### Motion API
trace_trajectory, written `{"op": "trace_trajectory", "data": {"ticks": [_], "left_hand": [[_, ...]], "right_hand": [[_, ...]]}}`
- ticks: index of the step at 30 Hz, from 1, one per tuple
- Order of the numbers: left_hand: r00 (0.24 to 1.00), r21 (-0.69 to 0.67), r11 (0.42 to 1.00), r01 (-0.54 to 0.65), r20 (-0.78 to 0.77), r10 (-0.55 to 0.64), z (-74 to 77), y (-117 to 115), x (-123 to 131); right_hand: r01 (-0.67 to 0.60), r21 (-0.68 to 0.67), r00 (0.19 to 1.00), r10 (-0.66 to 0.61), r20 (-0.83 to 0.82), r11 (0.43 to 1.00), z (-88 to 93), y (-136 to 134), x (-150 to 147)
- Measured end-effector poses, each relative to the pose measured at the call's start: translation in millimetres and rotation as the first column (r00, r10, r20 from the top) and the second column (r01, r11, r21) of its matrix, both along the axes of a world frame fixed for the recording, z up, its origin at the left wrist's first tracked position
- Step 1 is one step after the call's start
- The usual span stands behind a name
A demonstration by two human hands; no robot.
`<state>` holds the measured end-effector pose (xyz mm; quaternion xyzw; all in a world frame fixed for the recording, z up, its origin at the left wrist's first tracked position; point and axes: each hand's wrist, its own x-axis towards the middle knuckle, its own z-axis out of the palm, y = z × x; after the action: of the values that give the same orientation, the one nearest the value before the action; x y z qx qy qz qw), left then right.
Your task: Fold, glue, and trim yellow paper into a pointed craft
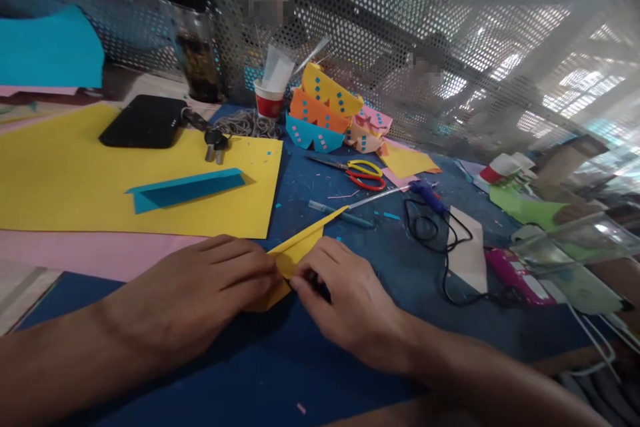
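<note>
A folded strip of yellow paper [303, 248] lies slantwise over the blue table, its long point reaching away from me. My left hand [220, 287] presses the near end, fingers closed together over the paper and hiding part of it. On the other side my right hand [350, 300] is closed in a pinch at the paper's lower edge. Beyond the paper's tip lie a pen [357, 217] and scissors [363, 173] with red and yellow handles. A folded blue paper strip [187, 191] rests on a large yellow sheet [240, 213] to the left.
A black phone [145, 121], keys [216, 145], a dark-lidded bottle [197, 67] and a red-and-white paper cup [269, 101] stand or lie further back. Decorated folded paper pieces [320, 113] are stacked there. To the right are a corded glue gun [427, 195] and a clear box [580, 240].
</note>
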<state>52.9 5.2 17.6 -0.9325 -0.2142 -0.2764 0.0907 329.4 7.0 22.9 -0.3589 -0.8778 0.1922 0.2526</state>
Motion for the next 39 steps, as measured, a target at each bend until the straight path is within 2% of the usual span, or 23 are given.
{"op": "trace_trajectory", "data": {"ticks": [5,9,15,26,33,39], "left_hand": [[0.999,-0.040,0.999,-0.015,0.036,0.016,1.6,-1.8,0.3],[1.000,-0.093,0.995,-0.021,-0.005,0.020,4.1,-2.5,-1.9],[1.000,-0.185,0.983,0.001,0.009,0.001,-0.7,-3.2,-6.8],[0.999,-0.078,0.997,-0.014,-0.045,0.011,-1.0,-3.6,-5.6],[0.998,-0.182,0.983,-0.024,-0.065,0.012,-8.4,-3.6,-14.1],[0.997,-0.156,0.987,-0.037,-0.077,0.025,-11.7,-4.7,-13.2]], "right_hand": [[0.033,-0.052,0.999,-0.033,-0.001,0.998,1.9,0.4,-1.2],[0.053,-0.088,0.998,-0.055,-0.017,0.995,4.1,0.6,-2.8],[0.078,-0.102,0.997,-0.078,-0.003,0.992,4.1,1.4,-4.7],[0.078,-0.099,0.997,-0.077,0.016,0.992,4.6,2.4,-5.3],[0.086,-0.121,0.996,-0.081,0.046,0.989,7.0,3.1,-6.5],[0.082,-0.119,0.996,-0.078,0.039,0.989,6.4,3.2,-6.5]]}}
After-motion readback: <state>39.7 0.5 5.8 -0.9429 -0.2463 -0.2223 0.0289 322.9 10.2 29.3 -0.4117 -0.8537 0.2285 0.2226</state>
